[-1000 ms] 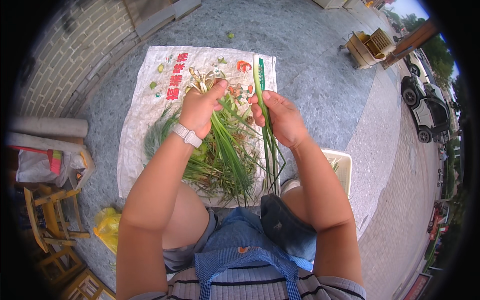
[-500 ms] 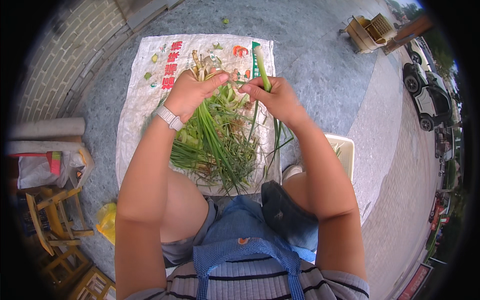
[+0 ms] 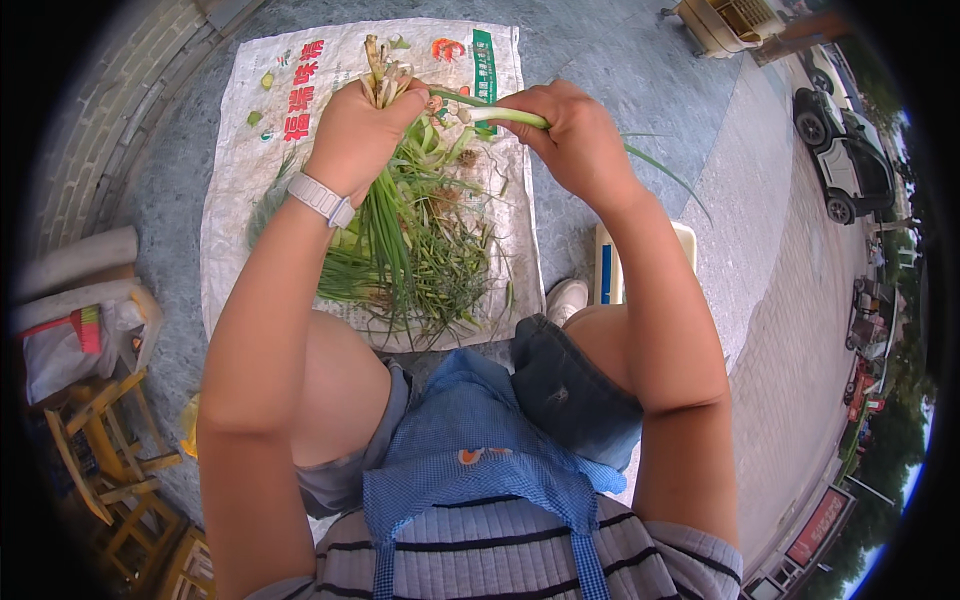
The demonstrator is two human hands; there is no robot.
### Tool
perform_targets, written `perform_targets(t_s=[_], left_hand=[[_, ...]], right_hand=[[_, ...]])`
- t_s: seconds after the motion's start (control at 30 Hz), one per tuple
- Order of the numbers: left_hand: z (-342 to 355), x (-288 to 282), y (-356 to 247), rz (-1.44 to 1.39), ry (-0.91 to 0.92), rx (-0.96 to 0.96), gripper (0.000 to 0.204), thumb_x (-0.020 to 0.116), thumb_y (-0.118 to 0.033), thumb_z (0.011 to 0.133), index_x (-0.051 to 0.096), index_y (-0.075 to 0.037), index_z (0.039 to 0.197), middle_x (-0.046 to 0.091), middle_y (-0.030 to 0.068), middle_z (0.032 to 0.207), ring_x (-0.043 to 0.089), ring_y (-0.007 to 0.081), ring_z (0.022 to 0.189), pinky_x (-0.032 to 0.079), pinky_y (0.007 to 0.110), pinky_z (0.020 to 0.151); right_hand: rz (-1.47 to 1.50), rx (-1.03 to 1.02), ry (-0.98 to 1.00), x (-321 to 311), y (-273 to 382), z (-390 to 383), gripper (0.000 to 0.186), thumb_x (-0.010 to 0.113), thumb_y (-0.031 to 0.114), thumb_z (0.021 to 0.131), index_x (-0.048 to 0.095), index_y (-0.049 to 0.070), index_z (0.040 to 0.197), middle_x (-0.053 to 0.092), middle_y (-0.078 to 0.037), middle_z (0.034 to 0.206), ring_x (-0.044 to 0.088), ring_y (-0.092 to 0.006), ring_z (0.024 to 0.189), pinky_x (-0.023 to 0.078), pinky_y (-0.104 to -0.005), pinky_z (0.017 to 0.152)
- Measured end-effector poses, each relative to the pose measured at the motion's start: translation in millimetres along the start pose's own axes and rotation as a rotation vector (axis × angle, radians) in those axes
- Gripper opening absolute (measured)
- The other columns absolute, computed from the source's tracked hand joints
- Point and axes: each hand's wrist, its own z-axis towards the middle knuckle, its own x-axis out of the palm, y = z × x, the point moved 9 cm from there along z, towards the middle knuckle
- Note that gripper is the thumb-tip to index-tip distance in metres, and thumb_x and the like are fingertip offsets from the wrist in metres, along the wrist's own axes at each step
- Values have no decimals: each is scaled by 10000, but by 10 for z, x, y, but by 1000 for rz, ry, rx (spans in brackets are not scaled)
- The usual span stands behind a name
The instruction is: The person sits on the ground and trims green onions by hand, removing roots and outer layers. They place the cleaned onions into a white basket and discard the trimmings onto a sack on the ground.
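Note:
My left hand is closed around a bunch of scallions; their pale root ends stick up above the fist and their green leaves hang down. In my right hand is a single scallion, lying nearly level. Its white end points at the fingertips of my left hand, and its leaves trail out to the right. Below both hands, a heap of loose green leaves and trimmings covers part of a white woven sack spread on the ground. A pale watch is on my left wrist.
A cream bin stands beyond my right forearm, beside my shoe. Wooden stools and a bag are at the left. A wheeled cart is at the far right, with parked vehicles farther out.
My right hand has tipped its scallion from upright to nearly level, white end now toward my left hand. My left hand keeps its bunch. The whole view has shifted slightly.

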Motion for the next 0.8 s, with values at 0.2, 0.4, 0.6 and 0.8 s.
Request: perform_targets(t_s=[0.2,0.4,0.6,0.8], left_hand=[[-104,309,133,-290,21,-92,109,653,-144,851,624,-49,898,534,-56,752,379,36,597,311,216,537],[124,-84,167,-456,-218,-76,210,708,-184,839,625,9,853,578,27,755,433,70,597,361,237,532],[158,-431,157,-573,-121,-117,315,602,-199,938,578,24,1159,523,7,901,391,35,641,354,171,548],[161,-327,135,-741,88,-160,284,610,-209,930,599,18,1100,511,9,868,392,59,637,360,200,567]], right_hand=[[125,277,153,57,-187,-276,137,674,210,851,699,116,947,616,-84,725,579,-248,630,465,-353,585],[-133,70,-48,-419,-208,-441,199,659,298,860,652,115,938,653,-99,751,618,-321,633,486,-384,552],[-674,469,-84,-1488,-1031,-1011,233,632,327,884,616,94,872,652,-109,716,627,-324,620,483,-400,559],[-943,911,273,-1653,-2389,-2090,546,698,292,823,501,34,1263,577,-217,1175,583,-347,1078,481,-450,878]])
